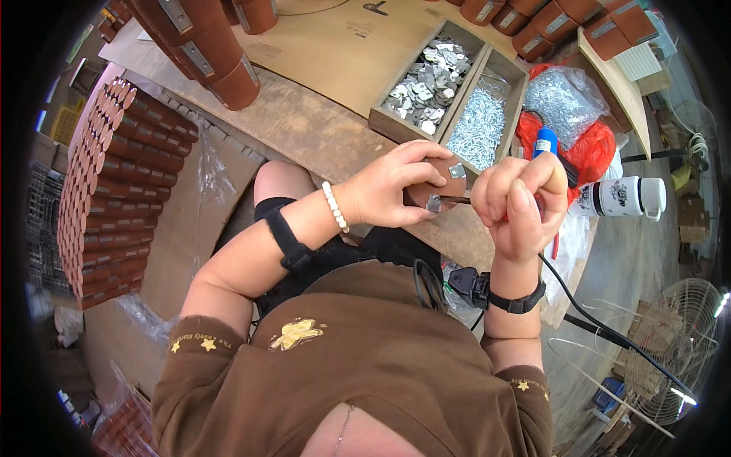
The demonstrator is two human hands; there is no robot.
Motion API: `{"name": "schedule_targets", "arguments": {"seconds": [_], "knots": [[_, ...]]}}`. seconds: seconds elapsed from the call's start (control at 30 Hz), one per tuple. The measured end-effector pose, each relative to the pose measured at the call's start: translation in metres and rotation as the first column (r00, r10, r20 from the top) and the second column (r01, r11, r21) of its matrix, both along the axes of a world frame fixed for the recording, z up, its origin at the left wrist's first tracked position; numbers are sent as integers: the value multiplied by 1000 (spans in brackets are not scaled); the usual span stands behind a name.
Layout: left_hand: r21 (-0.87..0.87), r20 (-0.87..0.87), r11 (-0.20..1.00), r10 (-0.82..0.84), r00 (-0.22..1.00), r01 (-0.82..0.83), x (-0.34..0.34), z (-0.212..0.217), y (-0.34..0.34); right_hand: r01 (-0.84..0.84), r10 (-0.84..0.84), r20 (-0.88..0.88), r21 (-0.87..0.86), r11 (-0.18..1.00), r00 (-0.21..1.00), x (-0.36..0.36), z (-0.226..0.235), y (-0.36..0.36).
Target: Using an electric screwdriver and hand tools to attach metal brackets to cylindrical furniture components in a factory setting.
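Observation:
My left hand (403,185) is closed around a reddish-brown round piece (455,177). A bright metal clip (433,203) sits at its near edge and another metal fitting (457,171) at its far side. My right hand (521,199) is wrapped round a screwdriver, whose thin dark shaft (458,199) points left and reaches the near clip. My fist hides most of the handle; a little red shows by the palm. A black cord (575,293) runs down to the right from under this hand. Just beyond the fist is a blue cylinder (546,142).
Wooden trays hold flat metal clips (430,80) and small screws (478,126). Behind the right hand lies a clear bag of screws (567,95) in red plastic, near a white bottle (620,198). Reddish-brown pieces stand stacked at left (126,190) and far left (209,53). A fan (674,350) stands right.

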State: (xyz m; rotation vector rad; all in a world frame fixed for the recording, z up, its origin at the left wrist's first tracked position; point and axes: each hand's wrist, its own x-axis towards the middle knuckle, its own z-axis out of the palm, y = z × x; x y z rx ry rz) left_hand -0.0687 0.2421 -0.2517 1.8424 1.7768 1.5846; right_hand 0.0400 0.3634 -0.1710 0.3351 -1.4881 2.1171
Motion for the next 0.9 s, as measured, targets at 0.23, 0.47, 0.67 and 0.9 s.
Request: {"name": "schedule_targets", "arguments": {"seconds": [0.23, 0.47, 0.67, 0.9], "knots": [[-30, 8, 999, 37, 999, -37, 7, -1, -6, 124, -127, 3, 189, 974, 992, -3, 3, 1], [-25, 118, 987, 162, 980, -160, 21, -7, -11, 185, -191, 167, 51, 981, 967, -4, 13, -11], [-43, 251, 991, 132, 959, -125, 21, -7, -11, 128, -142, 111, 126, 984, 984, -7, 11, -14], [77, 17, 984, 159, 987, -160, 16, -8, -8, -159, 151, 119, 64, 985, 981, -9, 15, -1]]}}
